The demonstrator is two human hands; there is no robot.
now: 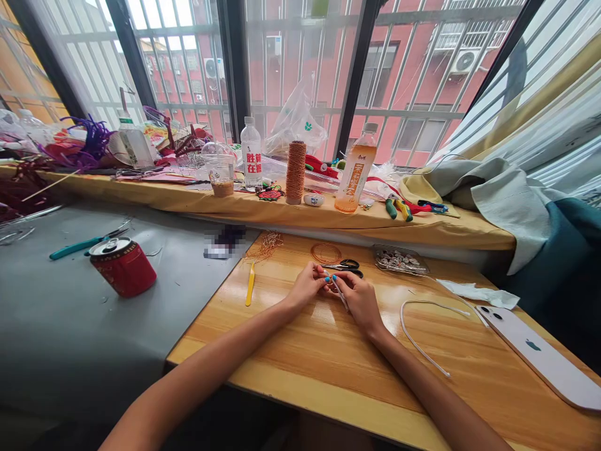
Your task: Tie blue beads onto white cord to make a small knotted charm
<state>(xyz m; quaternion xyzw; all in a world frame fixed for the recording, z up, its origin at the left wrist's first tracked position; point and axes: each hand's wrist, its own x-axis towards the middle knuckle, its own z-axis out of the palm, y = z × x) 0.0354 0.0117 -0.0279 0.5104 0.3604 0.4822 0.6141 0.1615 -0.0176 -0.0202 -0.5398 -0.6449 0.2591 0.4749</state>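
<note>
My left hand (306,287) and my right hand (360,302) meet above the wooden table (291,351), fingertips pinched close together. Between them is a thin white cord (344,302), whose lower end slants down past my right fingers. A small orange-brown bit shows at the fingertips, too small to make out. Just beyond my hands lie black-handled scissors (350,265) and a coil of copper-coloured thin wire or thread (325,253). Yellow tweezers (250,285) rest to the left of my left hand. Curved white cords (408,326) lie to the right of my right hand.
A red can (123,267) and teal-handled pliers (79,247) are on the grey surface at left. At right are a phone (539,354), tissue (479,292) and bead tray (399,260). The sill holds bottles (357,169), a cup (220,172) and a brown thread spool (295,172).
</note>
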